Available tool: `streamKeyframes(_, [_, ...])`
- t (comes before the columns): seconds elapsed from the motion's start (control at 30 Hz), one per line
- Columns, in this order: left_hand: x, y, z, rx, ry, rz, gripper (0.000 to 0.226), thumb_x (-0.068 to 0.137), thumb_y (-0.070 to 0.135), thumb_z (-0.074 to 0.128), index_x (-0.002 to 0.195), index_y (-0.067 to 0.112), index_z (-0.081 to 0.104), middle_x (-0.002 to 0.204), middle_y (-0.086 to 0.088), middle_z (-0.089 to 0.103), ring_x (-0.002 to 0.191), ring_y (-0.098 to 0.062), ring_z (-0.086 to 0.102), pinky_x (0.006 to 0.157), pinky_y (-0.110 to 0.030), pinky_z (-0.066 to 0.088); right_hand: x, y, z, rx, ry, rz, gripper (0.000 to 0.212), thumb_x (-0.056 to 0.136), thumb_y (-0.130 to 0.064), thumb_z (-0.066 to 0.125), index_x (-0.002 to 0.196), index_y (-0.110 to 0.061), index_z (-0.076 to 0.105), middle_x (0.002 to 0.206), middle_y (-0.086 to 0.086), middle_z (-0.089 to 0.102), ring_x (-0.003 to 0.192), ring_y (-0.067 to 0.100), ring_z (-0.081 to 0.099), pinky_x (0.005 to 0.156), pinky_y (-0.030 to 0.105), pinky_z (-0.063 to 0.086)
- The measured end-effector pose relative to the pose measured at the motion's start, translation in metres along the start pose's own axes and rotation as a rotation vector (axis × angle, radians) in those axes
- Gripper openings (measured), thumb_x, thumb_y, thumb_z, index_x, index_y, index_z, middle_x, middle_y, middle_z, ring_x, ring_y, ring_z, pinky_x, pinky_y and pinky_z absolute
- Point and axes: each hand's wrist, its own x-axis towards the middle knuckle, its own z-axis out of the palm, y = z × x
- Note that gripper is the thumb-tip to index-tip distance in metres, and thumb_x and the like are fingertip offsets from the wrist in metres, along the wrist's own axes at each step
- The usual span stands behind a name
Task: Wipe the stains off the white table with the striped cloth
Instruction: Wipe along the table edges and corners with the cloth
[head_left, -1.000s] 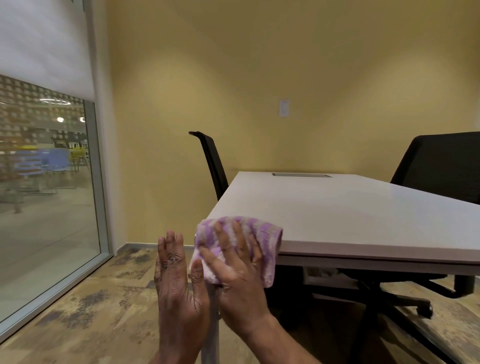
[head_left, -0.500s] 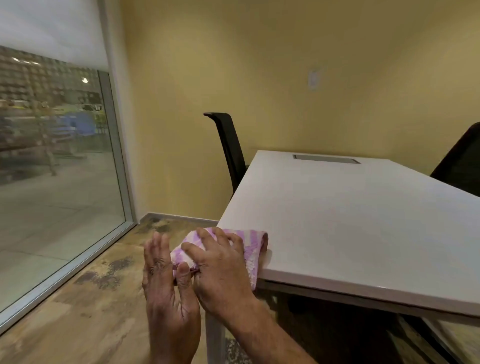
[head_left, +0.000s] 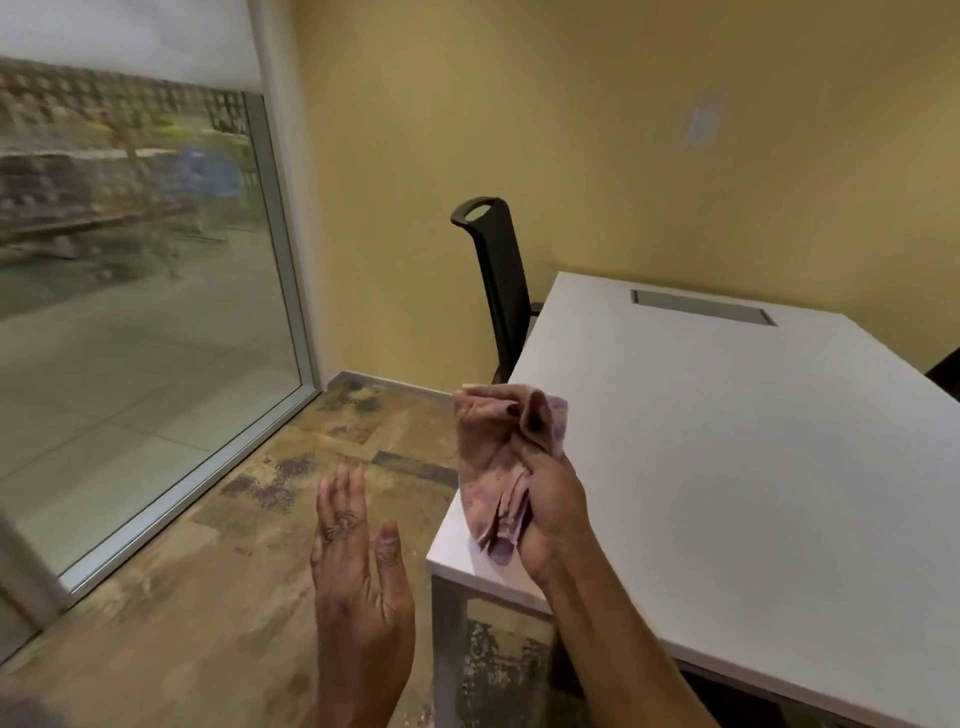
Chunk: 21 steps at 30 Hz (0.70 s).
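The white table fills the right half of the view, its near left corner just below my hands. My right hand is shut on the purple-and-white striped cloth, bunched and lifted upright above that corner, off the tabletop. My left hand hovers to the left of the table over the floor, flat, fingers apart, holding nothing. I see no distinct stains on the tabletop from here.
A black chair stands at the table's far left side against the yellow wall. A grey cable hatch is set into the table's far end. A glass wall runs along the left. Another dark chair shows at the right edge.
My right hand has lifted the cloth off the table corner and turned it upright. My left hand has drawn away from it, down and left. The view has tilted downward.
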Motion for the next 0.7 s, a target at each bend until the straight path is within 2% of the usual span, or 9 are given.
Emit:
streamKeyframes(0.07, [0.008,0.019,-0.006,0.021,-0.017,-0.012,0.059,0.106,0.036,0.033,0.163,0.024,0.023,0.171,0.016,0.014,0.158,-0.001,0.002,0.127,-0.046,0.014,-0.006,-0.017,0.002,0.019,0.150,0.106,0.044,0.102,-0.009,0.055,0.145,-0.011,0.055,0.139,0.021,0.064,0.133,0.036,0.058,0.118,0.056,0.039])
streamKeyframes(0.17, [0.020,0.051,-0.013,0.042,-0.046,-0.017,0.057,0.107,0.033,0.035,0.163,0.026,0.024,0.170,0.020,0.014,0.158,-0.001,0.003,0.126,-0.045,0.014,-0.016,-0.043,0.012,-0.034,0.244,0.199,0.039,0.103,-0.020,0.056,0.140,-0.008,0.059,0.135,0.024,0.066,0.129,0.045,0.059,0.113,0.063,0.041])
streamKeyframes(0.3, [0.037,0.100,-0.027,0.070,-0.112,-0.039,0.057,0.107,0.036,0.034,0.163,0.028,0.023,0.168,0.026,0.010,0.158,0.000,0.003,0.126,-0.038,0.013,-0.033,-0.081,0.023,0.014,0.272,0.237,0.041,0.103,-0.026,0.056,0.142,-0.011,0.058,0.135,0.022,0.065,0.129,0.046,0.058,0.107,0.062,0.046])
streamKeyframes(0.4, [0.047,0.137,-0.040,0.097,-0.149,-0.049,0.057,0.106,0.039,0.033,0.162,0.029,0.023,0.169,0.020,0.012,0.158,0.000,0.004,0.127,-0.038,0.014,-0.050,-0.107,0.028,0.061,0.297,0.257,0.042,0.103,-0.031,0.056,0.140,-0.011,0.059,0.122,0.020,0.073,0.111,0.043,0.068,0.085,0.057,0.061])
streamKeyframes(0.43, [0.051,0.148,-0.044,0.104,-0.157,-0.040,0.057,0.106,0.038,0.033,0.162,0.029,0.023,0.169,0.021,0.012,0.158,0.001,0.004,0.127,-0.037,0.013,-0.055,-0.115,0.029,0.073,0.306,0.260,0.043,0.103,-0.034,0.056,0.139,-0.011,0.060,0.119,0.020,0.074,0.108,0.042,0.070,0.083,0.056,0.062])
streamKeyframes(0.47, [0.055,0.158,-0.047,0.109,-0.165,-0.025,0.056,0.106,0.036,0.034,0.161,0.030,0.023,0.168,0.023,0.012,0.157,0.002,0.004,0.126,-0.036,0.013,-0.060,-0.122,0.030,0.085,0.319,0.260,0.046,0.102,-0.037,0.057,0.140,-0.012,0.060,0.123,0.020,0.073,0.111,0.043,0.069,0.088,0.056,0.061])
streamKeyframes(0.57, [0.075,0.181,-0.054,0.120,-0.187,0.003,0.054,0.106,0.036,0.035,0.158,0.031,0.024,0.164,0.027,0.008,0.154,0.010,0.001,0.125,-0.035,0.014,-0.073,-0.136,0.034,0.099,0.365,0.263,0.051,0.098,-0.040,0.062,0.143,-0.015,0.058,0.140,0.020,0.064,0.129,0.046,0.058,0.111,0.061,0.044])
streamKeyframes(0.63, [0.090,0.189,-0.058,0.128,-0.214,0.007,0.054,0.106,0.038,0.034,0.159,0.030,0.025,0.163,0.025,0.008,0.153,0.012,-0.002,0.124,-0.035,0.014,-0.076,-0.137,0.039,0.095,0.409,0.238,0.047,0.099,-0.034,0.062,0.143,-0.016,0.057,0.140,0.021,0.063,0.129,0.047,0.058,0.113,0.063,0.041])
streamKeyframes(0.7, [0.106,0.191,-0.061,0.132,-0.252,0.018,0.056,0.106,0.038,0.033,0.160,0.028,0.024,0.165,0.021,0.010,0.154,0.010,-0.002,0.125,-0.034,0.012,-0.078,-0.135,0.047,0.081,0.470,0.201,0.040,0.100,-0.028,0.062,0.138,-0.016,0.060,0.132,0.021,0.067,0.121,0.046,0.062,0.104,0.060,0.048])
